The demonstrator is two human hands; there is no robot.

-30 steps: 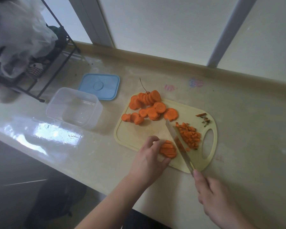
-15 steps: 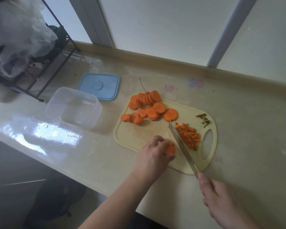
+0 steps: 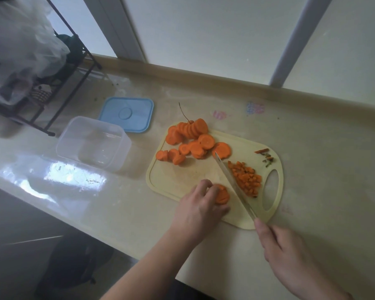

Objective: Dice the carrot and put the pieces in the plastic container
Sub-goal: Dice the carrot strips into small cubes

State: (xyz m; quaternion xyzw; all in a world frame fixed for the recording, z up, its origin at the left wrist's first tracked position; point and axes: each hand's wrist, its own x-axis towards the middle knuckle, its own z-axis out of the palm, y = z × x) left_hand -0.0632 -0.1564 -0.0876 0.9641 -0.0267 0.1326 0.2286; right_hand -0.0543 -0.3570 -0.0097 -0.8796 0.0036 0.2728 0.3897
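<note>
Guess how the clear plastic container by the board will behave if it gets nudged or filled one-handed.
The plastic container looks thin-walled and holds nothing, so it is probably light and may skid on the glossy countertop when nudged. It is low and wide, so tipping seems unlikely. Its blue lid lies apart, so the open walls may flex if squeezed.

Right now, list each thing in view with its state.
Clear plastic container: open, empty.
Blue lid: off, lying flat.
Orange carrot rounds: sliced, undiced.
Diced carrot pile: on yellow cutting board.
Left hand: holding stacked slices.
Right hand: gripping steel knife.
</note>
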